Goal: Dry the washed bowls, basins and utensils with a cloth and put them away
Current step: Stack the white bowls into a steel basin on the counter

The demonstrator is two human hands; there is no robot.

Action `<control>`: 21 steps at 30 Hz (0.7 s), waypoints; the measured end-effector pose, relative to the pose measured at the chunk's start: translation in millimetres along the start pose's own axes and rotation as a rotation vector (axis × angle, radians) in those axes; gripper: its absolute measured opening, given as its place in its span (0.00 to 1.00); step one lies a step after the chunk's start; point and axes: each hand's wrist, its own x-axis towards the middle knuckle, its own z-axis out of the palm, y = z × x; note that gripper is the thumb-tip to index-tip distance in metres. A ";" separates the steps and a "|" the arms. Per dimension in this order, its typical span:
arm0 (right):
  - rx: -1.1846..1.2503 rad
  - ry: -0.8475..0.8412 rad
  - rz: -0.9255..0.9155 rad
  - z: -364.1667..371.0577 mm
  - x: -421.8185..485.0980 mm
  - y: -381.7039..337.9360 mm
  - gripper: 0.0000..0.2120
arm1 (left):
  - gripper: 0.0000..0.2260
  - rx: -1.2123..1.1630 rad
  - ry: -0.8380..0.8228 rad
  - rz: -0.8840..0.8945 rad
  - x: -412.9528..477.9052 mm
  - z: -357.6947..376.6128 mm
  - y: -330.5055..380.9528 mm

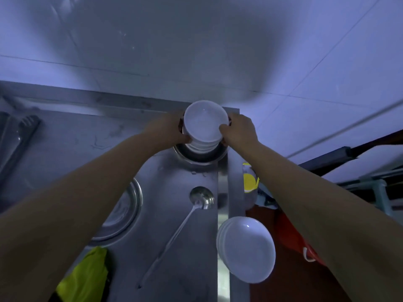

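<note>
Both hands clamp the stack of white bowls (204,127) from opposite sides, left hand (172,129) and right hand (238,129) with fingers curled and pressed to its rim, which I judge keeps the pile from leaning. It sits in a steel basin (196,156) at the counter's far end; nearer me than that basin lie a ladle (201,198), more white bowls (247,248) and a yellow-green cloth (87,277).

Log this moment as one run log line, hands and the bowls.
left hand: holding white bowl stack | right hand: holding same stack | stack: over metal basin, far counter end | ladle: on counter, untouched
</note>
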 end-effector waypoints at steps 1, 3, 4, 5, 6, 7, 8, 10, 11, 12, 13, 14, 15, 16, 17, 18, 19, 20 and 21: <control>0.002 -0.008 0.002 2.7 3.4 2.0 0.06 | 0.26 0.006 -0.003 0.006 2.5 1.9 -1.5; 0.008 -0.025 -0.004 7.3 7.6 4.4 0.05 | 0.24 0.022 -0.002 0.007 6.8 4.9 -4.9; 0.012 -0.025 -0.010 9.2 8.3 4.8 0.05 | 0.23 0.028 0.006 0.006 8.0 5.9 -6.1; 0.017 -0.020 -0.012 10.6 8.8 5.3 0.04 | 0.22 0.032 0.012 0.005 8.3 6.2 -6.5; 0.018 -0.012 -0.012 11.5 8.9 5.5 0.03 | 0.21 0.032 0.018 0.003 8.5 6.8 -7.4; 0.015 -0.007 -0.010 12.8 9.9 6.9 0.03 | 0.21 0.033 0.016 -0.006 9.1 7.6 -8.3; 0.013 -0.008 -0.012 12.8 9.8 7.0 0.02 | 0.22 0.028 0.011 -0.012 8.6 7.8 -7.5; 0.018 -0.019 -0.007 13.0 8.7 7.6 0.04 | 0.23 0.024 0.005 -0.034 6.8 7.3 -5.7; 0.017 -0.020 -0.007 12.3 6.6 7.9 0.05 | 0.24 0.035 0.006 -0.051 4.6 6.4 -4.3; 0.007 -0.015 -0.010 11.4 3.8 8.7 0.07 | 0.26 0.054 0.012 -0.070 1.8 5.7 -3.2; -0.019 0.003 -0.012 9.1 -1.1 9.5 0.11 | 0.28 0.078 0.024 -0.091 -2.2 4.9 -1.8; -0.078 0.028 -0.022 5.5 -8.4 10.9 0.13 | 0.29 0.098 0.045 -0.113 -8.3 4.3 -0.3; -0.180 0.054 -0.052 1.5 -17.1 13.8 0.15 | 0.29 0.116 0.075 -0.125 -16.6 4.2 1.7; -0.304 0.080 -0.106 -1.8 -27.1 18.8 0.15 | 0.29 0.138 0.111 -0.123 -27.0 5.3 3.4; -0.427 0.102 -0.169 -5.1 -37.9 25.2 0.14 | 0.29 0.170 0.138 -0.106 -39.3 7.0 5.6; -0.519 0.131 -0.236 -8.3 -50.0 31.4 0.14 | 0.28 0.201 0.145 -0.082 -53.7 9.9 8.1; -0.563 0.153 -0.295 -10.4 -61.1 38.9 0.13 | 0.27 0.220 0.131 -0.059 -69.2 13.9 10.5; -0.594 0.159 -0.340 -12.6 -72.7 46.3 0.12 | 0.28 0.232 0.103 -0.040 -85.3 18.9 13.2; -0.631 0.166 -0.371 -14.9 -84.8 53.3 0.10 | 0.28 0.250 0.065 -0.027 -101.3 24.9 16.2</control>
